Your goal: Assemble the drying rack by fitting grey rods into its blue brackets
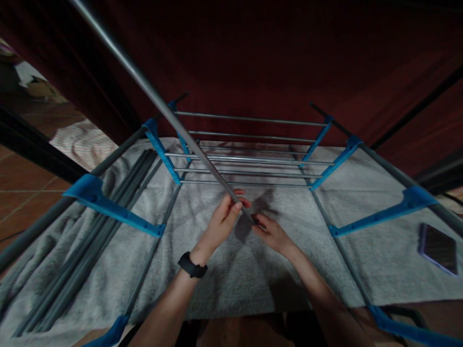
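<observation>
A long grey metal tube [152, 91] slants from the upper left down to the middle of the view. Near its lower end, my left hand [221, 222], with a black watch band on the wrist, is closed around it. My right hand [273, 234] has its fingertips pinched at the tube's bottom tip. Both hands are inside a half-built rack, whose blue plastic brackets [119, 212] join grey side poles [390, 166]. Several thin crossbars [246, 172] span the brackets at the far end.
Several loose grey tubes [90, 241] lie in a bundle on the left of the grey blanket [231, 289]. A phone [438, 248] rests at the right. Dark red fabric [253, 58] rises behind the rack. Tiled floor [21, 178] shows at the left.
</observation>
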{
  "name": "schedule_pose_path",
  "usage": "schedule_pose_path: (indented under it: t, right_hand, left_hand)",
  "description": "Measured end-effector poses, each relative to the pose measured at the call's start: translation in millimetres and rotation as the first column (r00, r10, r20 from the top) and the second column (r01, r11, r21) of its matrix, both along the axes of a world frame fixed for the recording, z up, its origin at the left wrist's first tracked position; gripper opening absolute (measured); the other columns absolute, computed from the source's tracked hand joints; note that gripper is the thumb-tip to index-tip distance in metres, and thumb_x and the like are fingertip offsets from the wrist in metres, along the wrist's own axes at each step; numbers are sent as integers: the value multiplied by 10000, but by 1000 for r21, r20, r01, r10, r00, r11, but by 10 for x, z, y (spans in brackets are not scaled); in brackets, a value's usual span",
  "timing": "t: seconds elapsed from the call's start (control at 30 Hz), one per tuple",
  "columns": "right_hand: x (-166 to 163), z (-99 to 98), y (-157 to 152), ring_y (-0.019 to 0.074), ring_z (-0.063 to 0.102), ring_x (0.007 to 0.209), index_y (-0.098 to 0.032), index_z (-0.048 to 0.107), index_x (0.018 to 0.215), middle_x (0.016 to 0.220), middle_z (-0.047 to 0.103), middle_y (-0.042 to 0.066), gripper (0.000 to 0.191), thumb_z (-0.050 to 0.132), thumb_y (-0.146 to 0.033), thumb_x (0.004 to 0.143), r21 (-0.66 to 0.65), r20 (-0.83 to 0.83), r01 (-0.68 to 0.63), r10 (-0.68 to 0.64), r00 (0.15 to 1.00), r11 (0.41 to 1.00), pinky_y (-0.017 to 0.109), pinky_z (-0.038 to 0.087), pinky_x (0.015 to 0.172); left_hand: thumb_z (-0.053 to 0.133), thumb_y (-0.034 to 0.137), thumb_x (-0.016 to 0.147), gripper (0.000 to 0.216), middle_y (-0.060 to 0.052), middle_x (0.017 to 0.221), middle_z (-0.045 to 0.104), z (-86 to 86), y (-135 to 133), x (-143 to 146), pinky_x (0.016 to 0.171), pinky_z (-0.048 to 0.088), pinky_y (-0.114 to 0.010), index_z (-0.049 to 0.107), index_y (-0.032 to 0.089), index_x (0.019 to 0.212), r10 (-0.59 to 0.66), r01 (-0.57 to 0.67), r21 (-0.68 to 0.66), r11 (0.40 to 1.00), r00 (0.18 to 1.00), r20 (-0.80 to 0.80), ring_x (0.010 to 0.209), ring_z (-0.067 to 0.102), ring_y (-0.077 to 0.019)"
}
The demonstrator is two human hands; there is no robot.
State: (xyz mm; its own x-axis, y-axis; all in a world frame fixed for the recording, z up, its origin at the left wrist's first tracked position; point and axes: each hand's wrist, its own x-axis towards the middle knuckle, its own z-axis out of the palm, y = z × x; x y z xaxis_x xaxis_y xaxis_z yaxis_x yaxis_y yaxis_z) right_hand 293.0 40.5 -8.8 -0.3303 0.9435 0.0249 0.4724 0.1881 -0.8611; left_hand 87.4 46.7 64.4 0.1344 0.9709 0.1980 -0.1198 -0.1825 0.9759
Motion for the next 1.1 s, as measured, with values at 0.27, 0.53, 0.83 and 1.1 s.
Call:
schedule_pose_path:
  t: [0.27,0.53,0.83,1.1]
  right_hand:
    - [21,-96,19,202,732,994,-250,649,1220,1179,750,74,313,550,-217,925,9,39,-4,4,999,1000,375,575,886]
    - [101,-168,87,191,731,939,-250,698,1126,1113,766,67,261,524,-225,933,94,33,69,-72,997,993,366,586,863]
    - [283,-166,201,180,711,829,-239,730,1044,1030,781,59,250,530,-321,919,137,-15,236,-237,971,962,344,577,797]
    - [404,-136,257,192,728,878,-234,737,1041,1011,788,64,275,536,-333,882,135,-35,284,-282,959,949,342,578,807]
  left_hand:
    - [540,440,1036,413,-12,909,661,3,34,-90,881,493,-327,564,213,1381,29,-10,136,991,989,-143,906,635,-184]
    - [506,431,1045,384,-13,894,664,32,86,-212,826,509,-296,601,205,1341,167,-104,227,968,945,-280,870,632,-165]
    - [536,338,1022,275,-16,885,700,-23,163,-339,786,530,-273,652,202,1231,351,-217,360,908,862,-366,827,657,-155]
    - [514,286,988,231,-22,907,720,-156,261,-504,785,540,-281,656,197,1147,402,-249,356,900,791,-461,842,675,-170]
